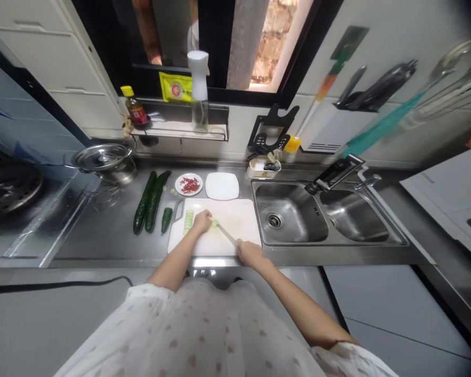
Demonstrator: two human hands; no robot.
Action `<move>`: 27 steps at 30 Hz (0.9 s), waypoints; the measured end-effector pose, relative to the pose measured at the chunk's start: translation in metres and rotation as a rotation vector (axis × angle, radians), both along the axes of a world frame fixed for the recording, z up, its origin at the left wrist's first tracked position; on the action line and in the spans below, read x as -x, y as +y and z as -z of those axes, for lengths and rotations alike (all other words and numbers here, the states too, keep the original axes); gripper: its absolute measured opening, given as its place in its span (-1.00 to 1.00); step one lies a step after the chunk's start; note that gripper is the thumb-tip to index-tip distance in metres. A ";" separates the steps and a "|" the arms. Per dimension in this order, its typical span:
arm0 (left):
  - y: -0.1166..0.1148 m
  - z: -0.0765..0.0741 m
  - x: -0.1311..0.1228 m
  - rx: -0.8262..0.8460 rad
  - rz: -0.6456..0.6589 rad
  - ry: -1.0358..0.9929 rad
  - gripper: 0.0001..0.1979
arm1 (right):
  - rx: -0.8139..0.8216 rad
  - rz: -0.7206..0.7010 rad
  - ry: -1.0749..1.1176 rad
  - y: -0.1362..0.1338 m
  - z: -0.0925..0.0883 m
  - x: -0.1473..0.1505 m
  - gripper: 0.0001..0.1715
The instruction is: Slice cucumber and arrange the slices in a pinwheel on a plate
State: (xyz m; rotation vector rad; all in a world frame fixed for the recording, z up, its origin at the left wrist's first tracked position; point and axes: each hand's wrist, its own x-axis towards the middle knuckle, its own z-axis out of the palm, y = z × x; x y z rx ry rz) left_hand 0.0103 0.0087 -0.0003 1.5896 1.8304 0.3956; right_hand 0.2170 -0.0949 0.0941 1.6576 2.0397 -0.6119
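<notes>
My right hand (251,253) is wrapped round the handle of a kitchen knife (227,235), whose blade points up and left across a white cutting board (241,214). At the knife's tip lie pale green cucumber slices (214,223). Just left of them, my left hand (202,221) rests on the board with its fingers curled together; what they hold, if anything, is hidden. A row of cucumber slices (189,221) lies along the board's left side. Beside the board are a short cucumber piece (166,220) and two whole cucumbers (142,209).
Behind the board stand a plate of chopped red pieces (189,184) and a white square plate (222,186). A lidded steel pot (105,161) is at the back left. The double sink (290,238) adjoins the board's right side. A shelf (176,131) holds bottles.
</notes>
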 end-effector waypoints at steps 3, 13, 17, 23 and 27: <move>0.000 0.000 0.000 0.000 0.001 -0.004 -0.76 | -0.013 -0.003 0.003 0.000 0.000 0.001 -0.67; -0.001 -0.001 0.000 -0.019 0.005 0.013 -0.76 | -0.043 -0.025 0.037 0.008 0.007 0.009 -0.66; -0.003 -0.003 0.000 -0.033 0.004 0.020 -0.78 | -0.074 -0.026 0.045 0.009 0.013 0.009 -0.67; -0.007 0.003 -0.002 -0.102 0.007 0.029 -0.77 | -0.077 -0.018 0.044 0.006 0.014 0.007 -0.66; -0.018 0.010 -0.004 -0.182 0.036 0.041 -0.78 | -0.035 -0.013 0.024 0.003 0.009 0.004 -0.65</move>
